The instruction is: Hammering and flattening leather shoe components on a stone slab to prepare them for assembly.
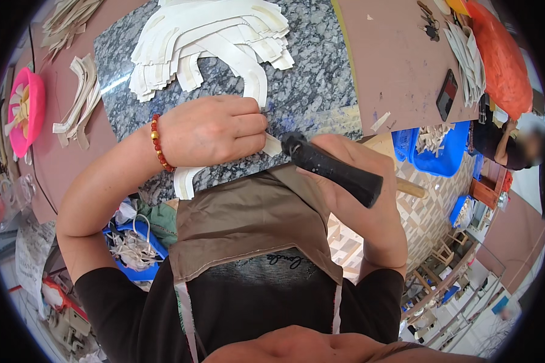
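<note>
My left hand [215,130] is closed over a curved white strip [188,180] on the speckled stone slab [321,72]. Its fingers are curled, and parts of the white material show around them. My right hand [363,166] grips a hammer with a black head [336,169] and a wooden handle that emerges past the hand. The hammer's rounded end is just right of my left fingers, near a pale strip end [273,146]. Whether it touches the strip I cannot tell. Beyond my left hand lies a fanned pile of white curved pieces [224,27].
On the left of the table are more strips [82,100] and a pink basin [35,115]. To the right lie a phone [447,95], keys [430,27] and an orange-red bag [499,57]. Blue bins [445,160] stand below the edge. Another person [496,142] is at far right.
</note>
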`<control>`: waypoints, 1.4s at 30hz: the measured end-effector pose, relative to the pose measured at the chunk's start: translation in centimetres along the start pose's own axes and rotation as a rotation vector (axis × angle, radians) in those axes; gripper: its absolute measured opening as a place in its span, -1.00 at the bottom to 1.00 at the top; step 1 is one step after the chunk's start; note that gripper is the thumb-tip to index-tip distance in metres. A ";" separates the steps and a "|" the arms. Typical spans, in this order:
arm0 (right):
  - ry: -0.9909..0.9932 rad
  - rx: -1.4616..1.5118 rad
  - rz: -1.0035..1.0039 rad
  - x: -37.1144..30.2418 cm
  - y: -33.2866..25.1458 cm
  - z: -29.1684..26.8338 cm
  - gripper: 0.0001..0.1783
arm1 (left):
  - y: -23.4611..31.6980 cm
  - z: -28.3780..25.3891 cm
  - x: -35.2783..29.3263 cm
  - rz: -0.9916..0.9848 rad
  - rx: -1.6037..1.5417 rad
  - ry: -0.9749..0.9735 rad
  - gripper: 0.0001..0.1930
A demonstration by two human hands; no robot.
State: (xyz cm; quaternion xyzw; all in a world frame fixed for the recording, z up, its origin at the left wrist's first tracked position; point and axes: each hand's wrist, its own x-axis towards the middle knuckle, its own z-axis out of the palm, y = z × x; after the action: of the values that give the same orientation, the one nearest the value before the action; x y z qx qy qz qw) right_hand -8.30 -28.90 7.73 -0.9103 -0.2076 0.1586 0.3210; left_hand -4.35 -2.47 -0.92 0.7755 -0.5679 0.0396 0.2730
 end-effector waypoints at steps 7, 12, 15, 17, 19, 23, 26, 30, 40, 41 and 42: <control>0.020 -0.056 -0.105 0.8 -0.2 0.7 -0.81 | 1.8 -0.2 -1.0 -0.339 -0.087 0.186 -0.70; 0.027 -0.045 -0.077 0.6 0.0 0.5 -0.81 | 2.4 0.2 -1.3 -0.390 -0.150 0.259 -0.75; 0.057 0.056 -0.057 0.7 0.1 0.5 -0.81 | 2.5 0.2 -1.4 -0.360 -0.119 0.242 -0.76; 0.118 0.059 -0.103 1.0 0.4 0.5 -0.77 | 2.6 0.1 -1.5 -0.298 0.033 0.212 -0.75; 0.138 0.101 -0.116 1.0 0.5 1.1 -0.77 | 2.7 0.0 -1.4 -0.262 0.068 0.177 -0.71; 0.035 0.034 -0.076 1.5 -0.1 0.7 -0.83 | 4.1 0.1 -1.1 -0.218 0.231 0.059 -0.65; 0.037 0.070 -0.068 1.6 -0.2 0.7 -0.83 | 5.1 0.7 -0.9 -0.241 0.285 0.048 -0.65; 0.038 -0.029 -0.131 1.5 -0.1 1.5 -0.80 | 4.9 0.2 -1.3 -0.324 0.246 0.117 -0.66; 0.041 0.009 -0.087 1.9 -0.7 0.8 -0.84 | 5.8 1.2 -2.3 -0.505 -0.029 0.257 -0.61; 0.041 0.010 -0.087 2.0 -0.6 0.8 -0.84 | 5.9 1.1 -2.3 -0.487 0.012 0.234 -0.61; 0.076 0.009 -0.108 2.0 -0.5 0.8 -0.85 | 6.0 1.1 -2.2 -0.470 0.052 0.211 -0.61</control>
State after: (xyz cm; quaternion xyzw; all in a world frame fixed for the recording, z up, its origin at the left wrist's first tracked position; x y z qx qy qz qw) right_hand -7.03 -27.16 7.17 -0.9017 -0.2433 0.1072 0.3410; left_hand -10.85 -2.31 -0.37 0.8844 -0.3395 0.0703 0.3125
